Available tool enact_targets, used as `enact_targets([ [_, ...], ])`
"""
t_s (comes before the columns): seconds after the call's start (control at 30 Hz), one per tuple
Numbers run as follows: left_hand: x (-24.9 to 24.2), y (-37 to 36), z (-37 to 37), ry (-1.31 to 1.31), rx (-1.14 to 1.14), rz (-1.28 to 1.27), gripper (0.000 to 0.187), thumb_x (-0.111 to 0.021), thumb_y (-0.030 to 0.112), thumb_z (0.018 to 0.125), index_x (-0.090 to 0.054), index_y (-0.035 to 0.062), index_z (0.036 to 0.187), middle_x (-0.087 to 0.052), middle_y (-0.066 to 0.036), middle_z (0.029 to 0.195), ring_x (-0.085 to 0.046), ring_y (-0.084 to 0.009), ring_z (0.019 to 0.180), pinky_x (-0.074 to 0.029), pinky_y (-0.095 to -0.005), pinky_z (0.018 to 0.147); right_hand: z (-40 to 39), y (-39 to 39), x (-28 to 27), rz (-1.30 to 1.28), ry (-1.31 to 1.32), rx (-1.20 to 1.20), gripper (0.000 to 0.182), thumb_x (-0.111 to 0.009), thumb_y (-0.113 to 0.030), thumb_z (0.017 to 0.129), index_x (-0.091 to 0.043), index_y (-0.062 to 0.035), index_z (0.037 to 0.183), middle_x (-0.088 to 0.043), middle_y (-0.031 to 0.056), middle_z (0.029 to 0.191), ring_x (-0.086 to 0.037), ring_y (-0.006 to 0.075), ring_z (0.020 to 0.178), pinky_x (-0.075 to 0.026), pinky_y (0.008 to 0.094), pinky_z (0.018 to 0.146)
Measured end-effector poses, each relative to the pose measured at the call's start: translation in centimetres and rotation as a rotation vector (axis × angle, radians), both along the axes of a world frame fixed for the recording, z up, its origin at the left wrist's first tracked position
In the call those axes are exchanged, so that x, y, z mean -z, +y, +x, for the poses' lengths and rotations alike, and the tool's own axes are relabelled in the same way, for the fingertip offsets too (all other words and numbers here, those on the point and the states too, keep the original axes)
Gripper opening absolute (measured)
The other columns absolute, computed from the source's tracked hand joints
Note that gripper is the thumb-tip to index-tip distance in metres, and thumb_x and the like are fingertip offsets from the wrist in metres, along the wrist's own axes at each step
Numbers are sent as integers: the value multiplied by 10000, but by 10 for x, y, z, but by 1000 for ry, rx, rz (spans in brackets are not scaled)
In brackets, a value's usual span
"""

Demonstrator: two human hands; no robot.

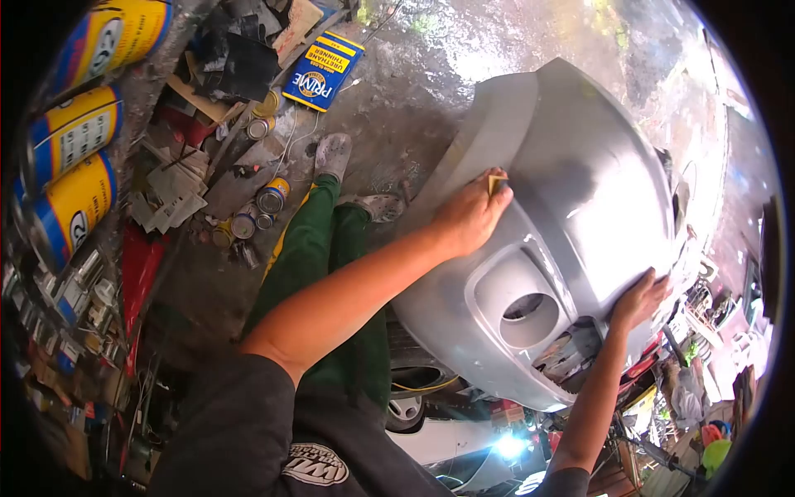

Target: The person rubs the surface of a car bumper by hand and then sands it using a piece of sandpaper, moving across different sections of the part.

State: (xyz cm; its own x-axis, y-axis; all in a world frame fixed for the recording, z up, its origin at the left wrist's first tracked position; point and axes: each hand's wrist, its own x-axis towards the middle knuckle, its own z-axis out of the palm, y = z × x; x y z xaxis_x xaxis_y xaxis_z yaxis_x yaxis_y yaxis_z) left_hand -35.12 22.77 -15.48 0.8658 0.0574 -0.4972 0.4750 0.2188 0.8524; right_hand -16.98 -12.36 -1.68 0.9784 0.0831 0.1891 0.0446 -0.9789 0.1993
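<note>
A grey car bumper [538, 199] with a round recess [530, 319] and an opening at its lower end fills the centre right. My left hand [476, 214] is closed round a small folded piece of sandpaper [497, 184], yellowish on the visible side, and rests on the bumper above the round recess. Near the bumper's lower right edge, my right hand [642, 300] lies on the surface with its fingers apart, and nothing shows in it.
Paint cans [272, 197] and a blue and yellow thinner tin [324, 71] are on the floor at the left, beside papers [174, 189]. Larger cans [74, 132] line the far left. Part of a white car [443, 439] shows below the bumper. Clutter surrounds the lower right.
</note>
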Motion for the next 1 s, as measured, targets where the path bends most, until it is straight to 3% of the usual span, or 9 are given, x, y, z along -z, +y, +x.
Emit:
enact_targets([
  [0.1,-29,2,21,14,-122,248,594,-367,351,1114,-408,-97,1502,-522,-302,1467,-513,-451,1347,-365,-500,1179,1,8,-2,8,33,60,753,-440,-511,1059,-421,92,1509,-453,323,1533,-397,446,1453,-271,508,1217],
  [0.13,-30,-7,33,66,-110,315,619,-382,377,1106,-417,-106,1492,-509,-325,1472,-499,-434,1374,-340,-535,1186,-1,9,1,-24,10,80,757,-442,-516,1058,-413,88,1512,-461,325,1521,-412,457,1433,-275,522,1207],
  [0.23,-44,-76,62,179,69,682,648,-381,383,1100,-386,-128,1498,-471,-337,1507,-425,-403,1457,-283,-507,1229,-2,13,-4,-60,27,69,764,-451,-523,1053,-396,77,1523,-461,321,1518,-414,474,1421,-283,520,1201],
  [0.27,-66,-90,68,242,5,689,704,-385,412,1092,-335,-150,1512,-419,-366,1533,-381,-419,1484,-223,-554,1244,-3,14,-4,-58,16,60,762,-460,-525,1050,-403,74,1517,-463,317,1513,-417,468,1416,-284,528,1195],
  [0.37,-108,-132,65,264,-96,676,742,-396,414,1087,-298,-185,1512,-345,-389,1568,-333,-465,1498,-178,-548,1261,-4,18,-6,-33,17,63,763,-475,-525,1044,-405,72,1513,-457,315,1514,-424,461,1408,-279,537,1193],
  [0.6,-51,-95,107,570,-118,625,756,-322,479,1091,-392,-174,1463,-430,-362,1529,-373,-422,1487,-180,-547,1258,-2,17,-7,-31,34,93,786,-487,-542,1031,-388,59,1527,-431,303,1539,-393,437,1439,-239,534,1217],
  [0.73,-78,-139,81,390,-229,840,723,-322,472,1091,-421,-143,1459,-475,-336,1504,-430,-418,1450,-200,-555,1250,-2,21,-7,-30,36,91,790,-475,-548,1033,-394,68,1522,-439,303,1534,-393,432,1446,-246,536,1217],
  [0.9,-31,-80,95,412,-148,544,600,-297,436,1099,-544,-62,1323,-569,-303,1390,-478,-439,1381,-240,-610,1217,-3,20,-11,-66,59,92,809,-466,-557,1034,-370,75,1531,-430,317,1537,-385,436,1453,-250,536,1213],
  [1.0,-30,-72,68,168,-141,496,660,-285,498,1093,-572,-49,1325,-569,-315,1402,-479,-467,1378,-246,-585,1222,0,23,-9,-52,62,97,817,-461,-559,1035,-356,79,1536,-424,323,1540,-378,437,1459,-246,537,1214],
])
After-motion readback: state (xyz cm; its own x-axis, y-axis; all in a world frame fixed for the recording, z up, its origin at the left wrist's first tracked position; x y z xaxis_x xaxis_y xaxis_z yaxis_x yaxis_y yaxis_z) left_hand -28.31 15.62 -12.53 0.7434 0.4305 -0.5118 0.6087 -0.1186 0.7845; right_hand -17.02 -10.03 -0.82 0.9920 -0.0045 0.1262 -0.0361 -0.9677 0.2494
